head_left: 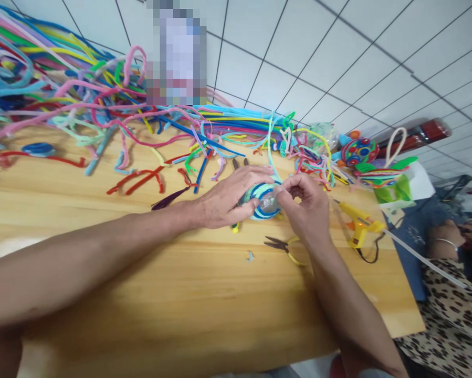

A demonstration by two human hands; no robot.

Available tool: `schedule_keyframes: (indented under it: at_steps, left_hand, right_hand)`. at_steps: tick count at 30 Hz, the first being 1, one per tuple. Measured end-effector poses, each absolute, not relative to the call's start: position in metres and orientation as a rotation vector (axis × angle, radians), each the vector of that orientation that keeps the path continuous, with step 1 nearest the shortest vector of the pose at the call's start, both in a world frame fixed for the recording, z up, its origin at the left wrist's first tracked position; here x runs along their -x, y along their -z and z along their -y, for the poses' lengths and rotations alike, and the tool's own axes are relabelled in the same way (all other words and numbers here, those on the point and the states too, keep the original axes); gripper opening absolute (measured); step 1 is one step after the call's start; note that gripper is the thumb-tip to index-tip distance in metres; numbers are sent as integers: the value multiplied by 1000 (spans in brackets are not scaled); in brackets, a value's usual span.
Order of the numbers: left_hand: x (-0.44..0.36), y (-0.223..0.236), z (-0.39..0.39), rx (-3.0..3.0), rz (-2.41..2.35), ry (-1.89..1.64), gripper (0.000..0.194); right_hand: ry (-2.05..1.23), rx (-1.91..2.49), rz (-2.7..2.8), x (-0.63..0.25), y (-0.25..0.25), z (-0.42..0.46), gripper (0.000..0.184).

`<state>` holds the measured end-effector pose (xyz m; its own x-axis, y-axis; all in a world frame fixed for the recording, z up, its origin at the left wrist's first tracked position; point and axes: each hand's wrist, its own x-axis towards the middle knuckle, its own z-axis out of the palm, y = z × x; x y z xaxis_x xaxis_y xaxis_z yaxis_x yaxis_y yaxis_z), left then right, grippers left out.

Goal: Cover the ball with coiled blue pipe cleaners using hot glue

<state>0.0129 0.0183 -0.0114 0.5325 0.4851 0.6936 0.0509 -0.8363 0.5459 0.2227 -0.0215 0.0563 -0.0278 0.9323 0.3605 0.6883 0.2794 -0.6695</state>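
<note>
On the wooden table lies a round, clear-centred piece (268, 203) wound with blue and pale green pipe cleaner. My left hand (236, 195) is closed over its left side, fingers across the top and thumb near the front. At its right edge, my right hand (304, 202) pinches with thumb and forefinger. A pale green pipe cleaner (272, 149) rises from between the hands, its lower end at the right fingertips. Dark-bladed pliers with yellow handles (283, 245) lie just in front, and a small light-blue scrap (250, 256) rests nearby.
Many coloured pipe cleaners (102, 105) are heaped along the back. A yellow glue gun (357, 223) with a clear stick lies at the right, near decorated craft pieces (359, 152). A purple tassel (168, 199) sits left of centre. Another person's hand (446, 239) shows at the far right.
</note>
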Motion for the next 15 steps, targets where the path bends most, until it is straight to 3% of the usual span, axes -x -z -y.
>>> schedule_keyframes:
  at_steps: [15]
  left_hand:
    - [-12, 14, -17, -2299, -460, -1221, 41]
  right_hand:
    - [-387, 1482, 1792, -223, -54, 21, 18]
